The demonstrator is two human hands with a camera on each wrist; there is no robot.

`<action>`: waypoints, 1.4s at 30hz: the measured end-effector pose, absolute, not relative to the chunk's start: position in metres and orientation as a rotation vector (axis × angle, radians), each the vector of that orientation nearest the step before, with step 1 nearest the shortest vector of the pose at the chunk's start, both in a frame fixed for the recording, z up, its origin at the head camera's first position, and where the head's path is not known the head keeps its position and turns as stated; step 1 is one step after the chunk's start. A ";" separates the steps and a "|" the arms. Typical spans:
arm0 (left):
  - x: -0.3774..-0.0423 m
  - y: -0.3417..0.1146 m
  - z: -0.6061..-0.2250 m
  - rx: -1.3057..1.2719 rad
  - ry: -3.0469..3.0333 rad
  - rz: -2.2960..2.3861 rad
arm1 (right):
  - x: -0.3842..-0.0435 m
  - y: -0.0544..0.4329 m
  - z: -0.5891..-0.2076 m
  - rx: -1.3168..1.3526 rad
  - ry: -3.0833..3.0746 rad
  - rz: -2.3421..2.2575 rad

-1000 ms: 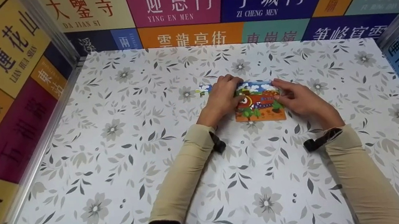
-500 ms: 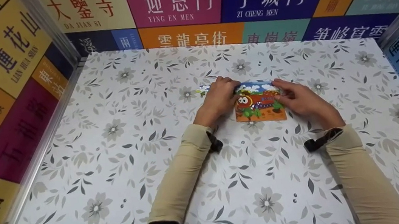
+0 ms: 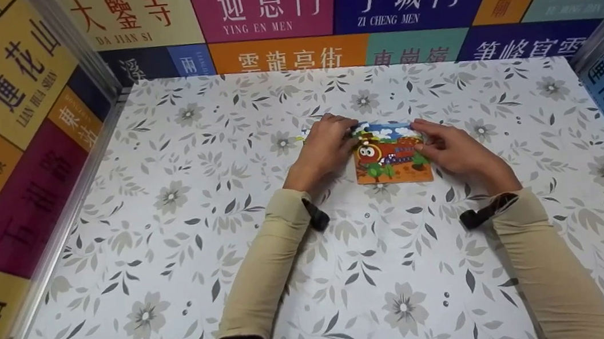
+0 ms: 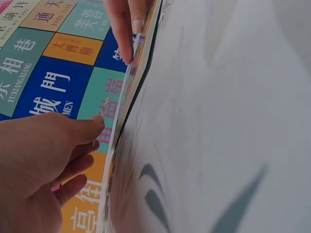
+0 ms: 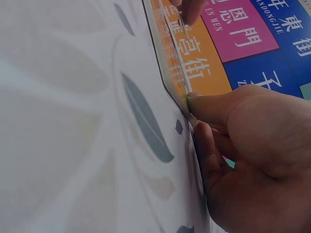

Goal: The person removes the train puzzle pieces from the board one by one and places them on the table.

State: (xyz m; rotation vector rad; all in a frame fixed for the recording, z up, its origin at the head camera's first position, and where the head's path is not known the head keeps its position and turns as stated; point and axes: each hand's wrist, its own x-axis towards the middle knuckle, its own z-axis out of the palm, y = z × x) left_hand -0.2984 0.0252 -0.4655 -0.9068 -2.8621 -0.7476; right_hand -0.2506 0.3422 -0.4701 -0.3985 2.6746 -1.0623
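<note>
"Where was the picture board?"

"The picture board (image 3: 392, 154) lay on the patterned cloth (image 3: 399, 255), just right of the middle of the head view. It showed a red cartoon vehicle with big white eyes, blue sky above and orange ground below."

"And the left hand?"

"The left hand (image 3: 324, 148) was at the board's upper left corner. In the left wrist view, its thumb and fingertips pinched a thin flat piece (image 4: 106, 106), tilted and seen nearly edge-on. Whether that piece touched the board could not be told."

"Did the right hand hold anything?"

"The right hand (image 3: 456, 151) gripped the board by its upper right corner, forefinger at the corner and thumb lower on the right edge. The right wrist view had that thumb near the middle of the frame, against the rim."

"Was anything else close by?"

"A small blue, white and green scrap (image 3: 305, 133) peeped out left of the left hand, mostly hidden behind it."

"What about the surroundings?"

"Tan sleeves (image 3: 256, 267) came up from the bottom of the head view, with a black strap at each wrist. Colourful lettered panels (image 3: 264, 1) filled the top."
</note>
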 end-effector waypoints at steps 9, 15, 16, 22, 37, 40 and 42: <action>-0.299 0.003 -0.465 -0.865 -2.804 -0.859 | -0.251 0.342 -0.471 -0.392 2.678 -1.059; -0.298 -0.014 -0.465 -0.852 -2.778 -0.885 | -0.251 0.341 -0.471 -0.409 2.684 -1.051; -0.298 -0.017 -0.465 -0.854 -2.772 -0.889 | -0.250 0.341 -0.471 -0.424 2.690 -1.044; -0.300 -0.036 -0.464 -0.848 -2.755 -0.922 | -0.250 0.340 -0.470 -0.415 2.697 -1.038; -0.303 -0.072 -0.466 -0.801 -2.719 -0.985 | -0.251 0.342 -0.470 -0.349 2.677 -1.042; -0.303 -0.077 -0.467 -0.770 -2.723 -1.009 | -0.251 0.342 -0.471 -0.346 2.677 -1.037; -0.303 -0.082 -0.468 -0.737 -2.733 -1.031 | -0.251 0.341 -0.470 -0.360 2.684 -1.032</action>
